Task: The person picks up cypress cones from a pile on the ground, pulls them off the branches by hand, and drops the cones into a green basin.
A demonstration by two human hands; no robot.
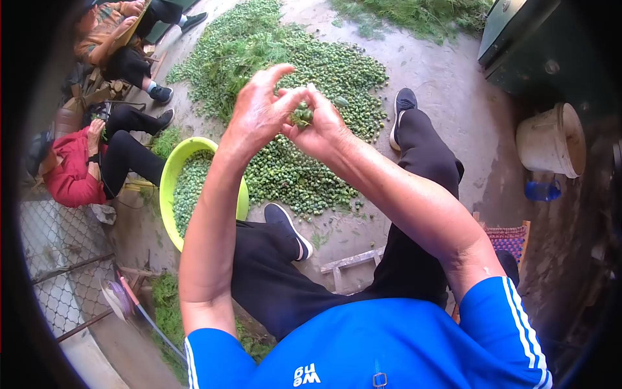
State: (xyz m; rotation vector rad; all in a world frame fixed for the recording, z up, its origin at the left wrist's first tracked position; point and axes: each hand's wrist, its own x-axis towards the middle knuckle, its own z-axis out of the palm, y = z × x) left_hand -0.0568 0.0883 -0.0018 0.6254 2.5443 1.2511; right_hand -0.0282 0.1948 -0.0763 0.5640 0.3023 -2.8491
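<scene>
My left hand [258,115] is raised over the pile, its index finger stretched away from the thumb. Its thumb side meets the fingertips of my right hand [322,124]. That right hand is cupped, palm up, with a few small round green pods [302,116] in its curled fingers. Below both hands, a wide heap of the same green pods [298,175] covers the floor, with feathery green stems [243,48] lying over its far left part. To the left, a lime-green basin [166,206] holds many picked pods, partly hidden behind my left forearm.
Two people sit on the left, one in a red top [71,168], another in a patterned top [97,39]. A white bucket [541,142] stands at right near a blue item [543,190]. Cut greenery [414,16] lies at the back; a woven seat [505,240] is beside me.
</scene>
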